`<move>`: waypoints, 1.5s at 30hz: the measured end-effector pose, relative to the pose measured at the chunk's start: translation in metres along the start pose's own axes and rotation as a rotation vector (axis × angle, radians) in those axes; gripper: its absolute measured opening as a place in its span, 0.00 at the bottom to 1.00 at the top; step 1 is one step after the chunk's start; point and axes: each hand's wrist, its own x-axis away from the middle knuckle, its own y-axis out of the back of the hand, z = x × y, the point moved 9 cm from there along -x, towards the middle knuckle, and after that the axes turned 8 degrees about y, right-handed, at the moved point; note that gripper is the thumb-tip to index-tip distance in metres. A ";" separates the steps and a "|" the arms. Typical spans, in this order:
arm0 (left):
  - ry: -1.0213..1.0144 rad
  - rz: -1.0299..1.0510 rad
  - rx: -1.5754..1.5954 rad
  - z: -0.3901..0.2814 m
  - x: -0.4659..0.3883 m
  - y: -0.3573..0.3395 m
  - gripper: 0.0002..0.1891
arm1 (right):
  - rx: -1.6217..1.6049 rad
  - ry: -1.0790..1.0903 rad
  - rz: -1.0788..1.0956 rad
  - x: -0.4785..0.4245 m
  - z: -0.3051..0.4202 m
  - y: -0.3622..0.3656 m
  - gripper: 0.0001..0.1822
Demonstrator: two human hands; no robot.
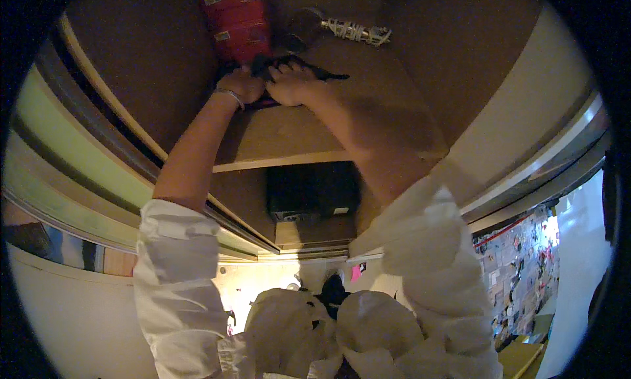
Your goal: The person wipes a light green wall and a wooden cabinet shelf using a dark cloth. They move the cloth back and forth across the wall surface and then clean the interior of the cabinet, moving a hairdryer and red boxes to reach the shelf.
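Note:
Both hands rest on a dark fabric item (261, 63) that lies on a wooden shelf (286, 132) inside a cabinet. My left hand (244, 86), with a bracelet at the wrist, is at the item's left part, its fingers curled and partly hidden. Just beside it, my right hand (291, 83) lies over the cloth with bent fingers; whether it grips the cloth is unclear. A thin dark strap or tail of the item reaches right past my right hand. Directly behind the hands stand stacked red boxes (241, 29).
A bundle wrapped in pale cord (357, 31) lies at the back of the shelf, near a dark rounded thing. A black box (313, 189) sits in the compartment below. Sliding door panels (74, 128) stand at the left; a pink item (356, 272) is on the floor.

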 end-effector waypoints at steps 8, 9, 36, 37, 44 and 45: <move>-0.231 -0.018 -0.164 -0.110 0.068 0.024 0.13 | 0.064 0.150 0.215 0.025 -0.063 0.012 0.29; -0.208 -0.038 -0.204 -0.116 0.064 0.025 0.14 | 0.063 0.128 0.187 0.019 -0.073 0.014 0.28; -0.221 -0.062 0.134 -0.160 0.006 0.012 0.34 | 0.008 -0.295 -0.151 0.052 -0.155 0.025 0.37; -0.234 -0.051 0.095 -0.163 0.015 0.010 0.34 | -0.018 -0.307 -0.143 0.060 -0.153 0.025 0.38; -0.483 0.048 0.089 -0.212 0.077 0.022 0.35 | -0.034 -0.295 -0.072 0.105 -0.166 0.051 0.30; -0.486 0.057 0.135 -0.217 0.080 0.021 0.35 | -0.129 -0.288 -0.126 0.108 -0.173 0.053 0.27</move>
